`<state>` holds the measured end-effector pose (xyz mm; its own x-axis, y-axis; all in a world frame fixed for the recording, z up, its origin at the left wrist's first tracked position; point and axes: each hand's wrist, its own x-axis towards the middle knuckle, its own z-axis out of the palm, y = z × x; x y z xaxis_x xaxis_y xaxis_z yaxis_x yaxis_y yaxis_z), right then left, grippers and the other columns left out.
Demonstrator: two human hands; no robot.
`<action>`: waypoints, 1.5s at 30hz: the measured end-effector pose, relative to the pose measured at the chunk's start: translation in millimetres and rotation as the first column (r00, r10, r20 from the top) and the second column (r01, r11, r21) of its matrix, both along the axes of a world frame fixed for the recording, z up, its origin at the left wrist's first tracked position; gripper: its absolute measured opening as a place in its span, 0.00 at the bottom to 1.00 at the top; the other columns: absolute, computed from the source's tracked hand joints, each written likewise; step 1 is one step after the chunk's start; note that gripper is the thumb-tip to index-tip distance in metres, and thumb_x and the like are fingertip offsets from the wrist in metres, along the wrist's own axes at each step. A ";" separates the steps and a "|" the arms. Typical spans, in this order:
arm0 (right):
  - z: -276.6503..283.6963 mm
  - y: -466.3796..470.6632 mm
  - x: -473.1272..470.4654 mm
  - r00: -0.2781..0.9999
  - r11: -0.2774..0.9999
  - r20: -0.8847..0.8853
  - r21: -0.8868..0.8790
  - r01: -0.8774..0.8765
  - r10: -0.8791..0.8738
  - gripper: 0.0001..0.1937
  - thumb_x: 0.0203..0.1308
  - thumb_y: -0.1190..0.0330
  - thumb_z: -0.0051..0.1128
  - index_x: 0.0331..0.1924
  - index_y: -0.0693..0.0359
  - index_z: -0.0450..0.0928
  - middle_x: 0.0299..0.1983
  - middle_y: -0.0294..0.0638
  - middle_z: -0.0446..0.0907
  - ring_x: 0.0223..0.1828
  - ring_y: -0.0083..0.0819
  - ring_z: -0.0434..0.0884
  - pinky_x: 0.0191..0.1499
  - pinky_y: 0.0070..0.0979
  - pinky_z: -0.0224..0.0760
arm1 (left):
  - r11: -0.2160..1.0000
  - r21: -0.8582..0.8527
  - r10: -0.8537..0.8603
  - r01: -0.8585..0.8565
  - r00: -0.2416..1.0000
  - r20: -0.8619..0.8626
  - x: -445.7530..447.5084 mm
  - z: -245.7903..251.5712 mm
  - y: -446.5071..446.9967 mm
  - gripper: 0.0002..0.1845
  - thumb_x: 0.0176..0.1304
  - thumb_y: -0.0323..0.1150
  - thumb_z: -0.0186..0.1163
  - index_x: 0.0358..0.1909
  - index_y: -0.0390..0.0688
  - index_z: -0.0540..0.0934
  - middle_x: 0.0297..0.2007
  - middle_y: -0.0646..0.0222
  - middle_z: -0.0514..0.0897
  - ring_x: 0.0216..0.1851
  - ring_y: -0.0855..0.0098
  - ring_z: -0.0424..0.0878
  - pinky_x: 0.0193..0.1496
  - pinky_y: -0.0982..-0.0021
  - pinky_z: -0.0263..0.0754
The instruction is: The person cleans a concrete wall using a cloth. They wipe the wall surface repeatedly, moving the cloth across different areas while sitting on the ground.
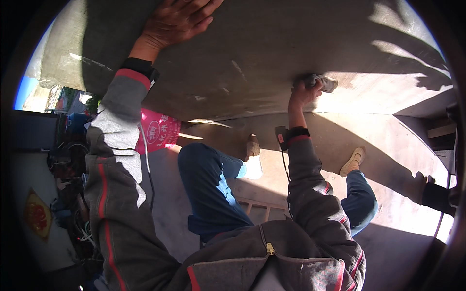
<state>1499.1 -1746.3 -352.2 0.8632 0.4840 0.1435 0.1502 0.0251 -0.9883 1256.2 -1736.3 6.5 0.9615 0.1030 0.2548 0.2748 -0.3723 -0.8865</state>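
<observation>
A large grey-brown panel (255, 47), scuffed with pale marks, stretches across the upper part of the view before me. My left hand (178, 22) lies against it at the top, palm down, with nothing in it that I can see. Lower and to the right, my right hand (305, 92) grips a crumpled grey cloth-like pad (326, 83) and holds it at the panel's surface. What the pad is made of is hard to tell. Black bands with small devices sit on both wrists.
A pink bag (160, 131) with printed writing hangs or lies beyond my left forearm, beside a cable. Cluttered tools and wires (74, 156) fill the left side. Below are my shoes, on a pale surface (407, 167), and a wooden slatted frame (258, 207). Strong sunlight and shadows cross the panel.
</observation>
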 end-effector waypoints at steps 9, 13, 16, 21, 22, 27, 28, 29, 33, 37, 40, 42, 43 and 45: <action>-49.4 -9.8 -191.5 0.137 0.597 -0.706 0.459 -0.658 0.694 0.17 0.51 0.77 0.56 0.47 0.66 0.72 0.39 0.46 0.78 0.39 0.45 0.80 0.46 0.37 0.75 | 1.000 0.022 -0.001 0.001 1.000 0.000 -1.1 2.8 0.5 0.25 0.61 0.42 0.53 0.60 0.44 0.69 0.65 0.65 0.68 0.68 0.64 0.64 0.71 0.55 0.51; -63.1 -1.2 -75.5 0.577 0.585 -0.126 0.041 -0.810 0.807 0.15 0.57 0.74 0.56 0.50 0.65 0.75 0.43 0.42 0.81 0.43 0.27 0.80 0.49 0.27 0.75 | 0.999 0.001 -0.041 0.041 0.999 0.036 -2.2 -1.4 4.9 0.25 0.61 0.42 0.52 0.60 0.44 0.69 0.65 0.65 0.68 0.69 0.64 0.63 0.71 0.54 0.50; -54.9 24.5 57.8 -0.200 0.740 -0.783 0.622 -0.257 0.589 0.17 0.67 0.68 0.38 0.51 0.66 0.76 0.50 0.49 0.80 0.53 0.42 0.79 0.55 0.41 0.74 | 0.999 0.001 -0.035 0.035 0.999 0.033 -3.0 -2.5 5.2 0.25 0.62 0.42 0.52 0.60 0.44 0.69 0.65 0.65 0.68 0.69 0.64 0.64 0.71 0.54 0.50; -49.9 -3.4 227.2 0.911 0.911 0.033 -0.008 -0.412 0.412 0.14 0.54 0.79 0.59 0.46 0.68 0.76 0.40 0.45 0.82 0.42 0.30 0.81 0.47 0.24 0.77 | 1.000 0.000 -0.031 0.031 0.999 0.033 -0.8 -3.2 4.4 0.24 0.63 0.42 0.51 0.60 0.44 0.69 0.65 0.64 0.68 0.68 0.64 0.64 0.71 0.54 0.51; -41.4 9.3 235.8 0.964 0.971 -0.121 0.069 -0.230 0.237 0.15 0.54 0.77 0.57 0.47 0.69 0.74 0.42 0.48 0.80 0.41 0.34 0.82 0.44 0.28 0.80 | 0.999 0.007 -0.034 0.034 0.999 0.029 -0.2 -2.4 4.4 0.24 0.63 0.41 0.51 0.60 0.44 0.69 0.65 0.64 0.68 0.68 0.64 0.64 0.70 0.54 0.51; -17.1 33.4 156.4 0.953 0.956 -0.177 -0.207 0.207 -0.245 0.23 0.54 0.75 0.48 0.56 0.70 0.62 0.50 0.65 0.69 0.44 0.52 0.80 0.34 0.36 0.86 | 1.000 -0.002 0.000 0.000 1.000 0.020 2.1 -1.9 1.7 0.24 0.63 0.41 0.51 0.59 0.44 0.70 0.64 0.63 0.69 0.68 0.63 0.65 0.70 0.54 0.52; -18.1 31.4 122.5 0.916 0.986 -0.370 -0.115 0.122 -0.157 0.25 0.53 0.77 0.46 0.58 0.65 0.59 0.53 0.65 0.62 0.45 0.53 0.78 0.34 0.36 0.85 | 1.000 0.005 0.000 0.000 1.000 0.012 2.6 -1.3 1.6 0.23 0.63 0.41 0.51 0.59 0.44 0.70 0.64 0.63 0.69 0.68 0.63 0.65 0.70 0.54 0.52; -24.9 19.4 84.6 0.913 0.999 -0.406 -0.013 0.043 -0.044 0.27 0.53 0.78 0.46 0.60 0.61 0.58 0.53 0.64 0.59 0.43 0.54 0.78 0.34 0.37 0.84 | 1.000 0.005 -0.008 0.008 1.000 0.019 2.9 -0.9 1.5 0.24 0.63 0.41 0.51 0.59 0.44 0.70 0.64 0.63 0.69 0.68 0.63 0.65 0.70 0.54 0.52; -55.5 -5.6 -74.0 0.982 0.970 -0.108 -0.169 -0.174 0.157 0.25 0.51 0.78 0.53 0.55 0.64 0.60 0.48 0.63 0.64 0.48 0.58 0.69 0.51 0.44 0.63 | 0.999 -0.018 -0.031 0.032 0.999 0.027 3.7 -0.5 2.2 0.24 0.62 0.41 0.52 0.59 0.44 0.70 0.64 0.64 0.70 0.67 0.63 0.66 0.70 0.54 0.52; -78.4 -8.4 -202.5 0.600 0.610 -0.466 -0.151 -0.778 0.650 0.25 0.54 0.61 0.57 0.53 0.69 0.70 0.43 0.58 0.79 0.48 0.53 0.79 0.52 0.43 0.71 | 1.000 0.001 -0.028 0.028 0.999 0.019 1.0 0.1 1.9 0.24 0.62 0.41 0.52 0.59 0.44 0.70 0.64 0.64 0.70 0.68 0.64 0.65 0.70 0.54 0.52; -86.1 7.3 -218.0 -0.009 0.691 -0.835 0.461 -0.557 0.550 0.20 0.60 0.63 0.50 0.52 0.67 0.74 0.44 0.53 0.81 0.46 0.48 0.81 0.50 0.45 0.75 | 1.000 -0.014 -0.022 0.022 1.000 0.022 -0.3 0.3 2.5 0.25 0.61 0.41 0.53 0.60 0.43 0.69 0.64 0.64 0.69 0.68 0.63 0.64 0.71 0.54 0.51; -91.6 14.9 -171.2 -0.272 0.716 -0.811 0.585 -0.381 0.518 0.20 0.64 0.60 0.46 0.54 0.64 0.74 0.46 0.50 0.80 0.47 0.45 0.81 0.51 0.43 0.75 | 0.999 -0.048 -0.014 0.016 0.999 0.032 -0.7 -0.3 3.9 0.26 0.61 0.41 0.53 0.60 0.43 0.68 0.65 0.63 0.68 0.69 0.63 0.64 0.71 0.54 0.51; -92.8 22.8 -128.9 -0.239 0.737 -0.849 0.528 -0.422 0.472 0.21 0.66 0.57 0.45 0.57 0.61 0.73 0.47 0.48 0.80 0.47 0.43 0.81 0.53 0.40 0.75 | 0.998 -0.066 -0.013 0.016 0.999 0.042 -0.7 -1.1 4.6 0.26 0.61 0.41 0.53 0.60 0.43 0.68 0.65 0.63 0.68 0.69 0.63 0.63 0.71 0.53 0.50; -97.6 11.6 -31.6 0.256 0.460 -0.551 0.270 -0.846 0.795 0.21 0.68 0.57 0.46 0.58 0.61 0.73 0.49 0.45 0.80 0.49 0.36 0.80 0.56 0.32 0.72 | 0.998 -0.053 -0.025 0.027 0.999 0.043 -0.9 -2.1 5.8 0.27 0.61 0.41 0.53 0.61 0.43 0.67 0.65 0.63 0.68 0.69 0.63 0.63 0.71 0.53 0.50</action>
